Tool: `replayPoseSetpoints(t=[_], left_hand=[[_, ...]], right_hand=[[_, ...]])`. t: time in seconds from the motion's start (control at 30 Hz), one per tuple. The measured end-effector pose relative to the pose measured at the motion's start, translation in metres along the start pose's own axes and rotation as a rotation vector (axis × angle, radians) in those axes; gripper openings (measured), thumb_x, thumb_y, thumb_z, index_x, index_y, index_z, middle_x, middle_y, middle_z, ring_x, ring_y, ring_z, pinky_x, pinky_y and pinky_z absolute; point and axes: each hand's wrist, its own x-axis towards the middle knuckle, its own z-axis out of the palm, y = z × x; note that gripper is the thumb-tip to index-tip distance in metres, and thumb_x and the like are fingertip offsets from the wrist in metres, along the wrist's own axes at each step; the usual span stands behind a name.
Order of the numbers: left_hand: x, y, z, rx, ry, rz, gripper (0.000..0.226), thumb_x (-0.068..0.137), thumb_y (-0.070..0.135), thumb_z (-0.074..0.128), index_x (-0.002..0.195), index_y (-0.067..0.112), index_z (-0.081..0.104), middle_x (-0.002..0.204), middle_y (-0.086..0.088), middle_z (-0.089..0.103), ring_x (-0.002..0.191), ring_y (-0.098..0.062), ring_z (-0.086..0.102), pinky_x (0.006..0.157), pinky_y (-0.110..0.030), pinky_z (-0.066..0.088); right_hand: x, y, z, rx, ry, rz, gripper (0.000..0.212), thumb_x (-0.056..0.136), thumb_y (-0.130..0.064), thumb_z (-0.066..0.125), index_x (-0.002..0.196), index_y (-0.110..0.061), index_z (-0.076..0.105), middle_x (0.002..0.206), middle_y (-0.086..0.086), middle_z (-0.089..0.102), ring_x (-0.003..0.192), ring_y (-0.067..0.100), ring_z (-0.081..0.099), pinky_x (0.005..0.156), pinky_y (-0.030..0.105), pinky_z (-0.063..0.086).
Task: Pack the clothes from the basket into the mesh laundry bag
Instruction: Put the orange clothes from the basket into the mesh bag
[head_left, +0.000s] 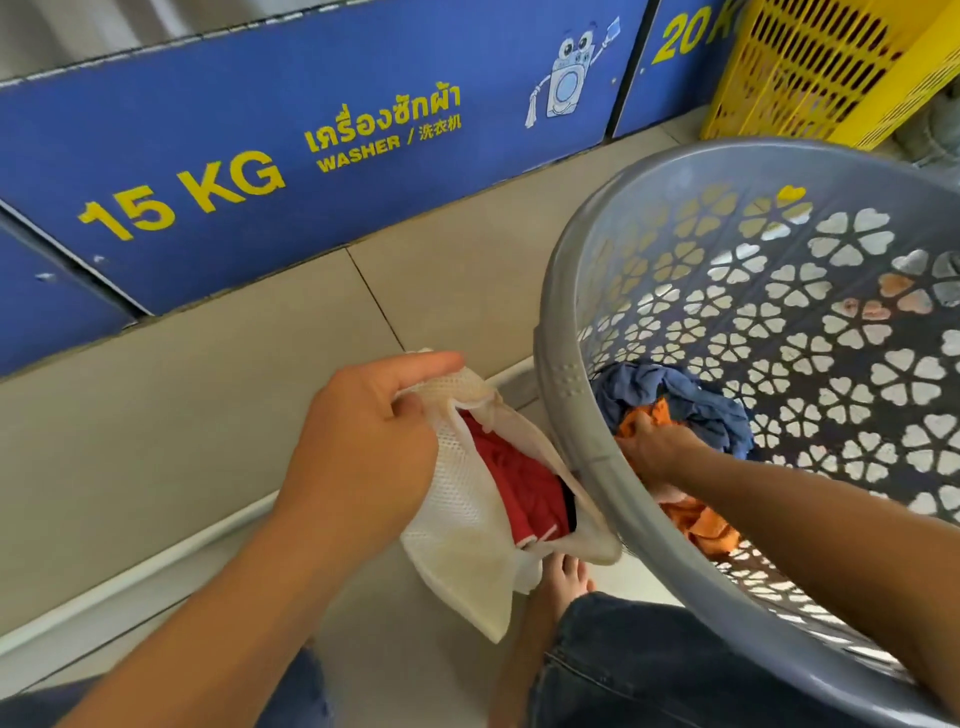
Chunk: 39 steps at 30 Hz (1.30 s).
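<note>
Mesh laundry bag (467, 525) held open at its top edge, pinched by left hand (363, 441), red garment (524, 488) already inside; just beside grey basket (566, 322). Right hand (655, 447) inside basket, closed on orange cloth (641, 418), next to blue clothes (680, 400)

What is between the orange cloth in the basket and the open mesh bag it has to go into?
Only the grey basket's rim. The right hand grips the orange cloth just inside it, and the mesh bag, held open by the left hand, sits right outside, red clothing already in it. The cloth must be lifted over the rim.
</note>
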Motion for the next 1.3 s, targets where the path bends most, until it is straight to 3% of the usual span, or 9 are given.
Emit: replayPoseSetpoints(t=[0.27,0.47,0.6,0.73,0.83,0.93,1.0,1.17,1.3], left_hand=[[-0.008,0.007,0.0,0.019,-0.049,0.021,0.054,0.089,-0.002,0.041,0.117,0.034,0.069,0.132,0.006,0.059,0.12,-0.016,0.053,0.095,-0.028,0.044],[-0.036,0.029,-0.01,-0.111,0.042,0.046,0.056,0.086,-0.003,0.04,0.109,0.037,0.072,0.125,0.001,0.064,0.109,-0.019,0.058,0.089,-0.031,0.05],[-0.062,0.051,-0.031,-0.23,0.097,0.129,0.054,0.083,-0.003,0.042,0.106,0.036,0.073,0.103,0.006,0.067,0.083,-0.007,0.056,0.062,-0.007,0.041],[-0.081,0.063,-0.055,-0.299,0.158,0.194,0.053,0.082,-0.002,0.045,0.108,0.034,0.073,0.115,0.01,0.068,0.104,-0.009,0.06,0.086,-0.023,0.047],[-0.086,0.066,-0.067,-0.375,0.159,0.202,0.051,0.083,-0.001,0.048,0.104,0.038,0.074,0.096,0.009,0.074,0.087,-0.016,0.06,0.076,-0.03,0.045],[-0.091,0.067,-0.072,-0.395,0.142,0.251,0.053,0.084,-0.003,0.049,0.099,0.042,0.073,0.102,0.0,0.075,0.078,-0.02,0.055,0.069,-0.032,0.044],[-0.093,0.064,-0.075,-0.387,0.123,0.266,0.053,0.085,-0.004,0.049,0.099,0.041,0.073,0.111,0.013,0.071,0.082,-0.017,0.057,0.068,-0.028,0.045],[-0.097,0.054,-0.071,-0.284,-0.022,0.288,0.057,0.086,-0.006,0.047,0.097,0.044,0.072,0.113,0.013,0.07,0.102,-0.005,0.064,0.09,-0.024,0.049],[-0.085,0.043,-0.074,-0.284,0.066,0.251,0.054,0.086,-0.003,0.049,0.1,0.044,0.072,0.123,0.01,0.066,0.115,-0.009,0.058,0.104,-0.034,0.043]], right_hand=[[-0.073,0.019,-0.077,0.368,0.132,-0.113,0.051,0.082,-0.037,0.065,0.129,-0.03,0.046,0.113,0.004,0.048,0.106,0.027,0.052,0.087,0.037,0.046],[-0.171,0.024,-0.126,0.797,0.488,-0.194,0.027,0.067,-0.026,0.064,0.09,-0.037,0.054,0.082,-0.011,0.059,0.077,0.013,0.058,0.066,0.027,0.045],[-0.234,0.015,-0.153,1.146,0.79,-0.133,0.032,0.063,-0.023,0.061,0.095,-0.026,0.059,0.078,-0.005,0.062,0.071,0.016,0.059,0.066,0.035,0.048],[-0.286,-0.018,-0.174,1.565,1.104,-0.224,0.019,0.078,-0.008,0.063,0.094,-0.018,0.063,0.075,-0.002,0.067,0.07,0.012,0.063,0.064,0.035,0.052],[-0.302,-0.067,-0.18,1.961,1.066,-0.303,0.015,0.086,-0.007,0.064,0.097,-0.018,0.065,0.083,-0.002,0.074,0.079,0.012,0.072,0.072,0.034,0.058],[-0.297,-0.115,-0.174,1.687,1.056,-0.345,0.014,0.082,-0.021,0.072,0.09,-0.024,0.06,0.083,-0.003,0.069,0.082,-0.005,0.066,0.082,0.02,0.054],[-0.288,-0.137,-0.167,1.327,1.054,-0.429,0.02,0.085,-0.009,0.065,0.076,-0.024,0.055,0.071,-0.002,0.062,0.066,-0.006,0.059,0.065,0.008,0.044],[-0.233,-0.154,-0.15,0.34,0.699,-0.455,0.041,0.08,-0.026,0.047,0.112,-0.013,0.068,0.122,0.007,0.066,0.114,0.033,0.053,0.099,0.043,0.042],[-0.256,-0.135,-0.165,0.606,0.712,-0.505,0.03,0.083,-0.016,0.054,0.11,-0.019,0.066,0.109,0.001,0.071,0.1,0.023,0.063,0.087,0.037,0.05]])
